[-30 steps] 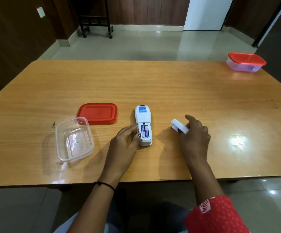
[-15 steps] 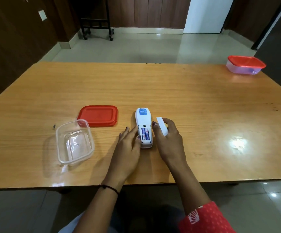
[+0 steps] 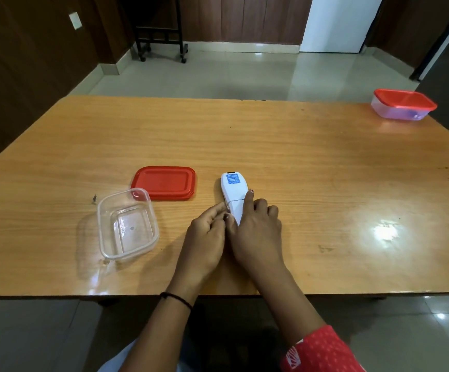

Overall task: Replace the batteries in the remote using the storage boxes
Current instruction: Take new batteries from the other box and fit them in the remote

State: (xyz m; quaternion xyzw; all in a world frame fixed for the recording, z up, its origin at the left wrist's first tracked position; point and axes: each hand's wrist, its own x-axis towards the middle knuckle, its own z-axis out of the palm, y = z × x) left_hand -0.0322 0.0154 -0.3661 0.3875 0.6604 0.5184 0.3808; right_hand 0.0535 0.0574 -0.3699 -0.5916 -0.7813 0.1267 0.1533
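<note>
left hand (image 3: 204,237) pinches the remote (image 3: 232,190) at its left edge, right hand (image 3: 258,232) grips its near end; the cover (image 3: 235,210), earlier held beside, now closes it.

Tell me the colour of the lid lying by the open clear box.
The lid is plain red, head view.

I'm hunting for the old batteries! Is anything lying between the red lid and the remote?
No. In the head view, only a bare strip of table lies between the lid and the remote.
</note>
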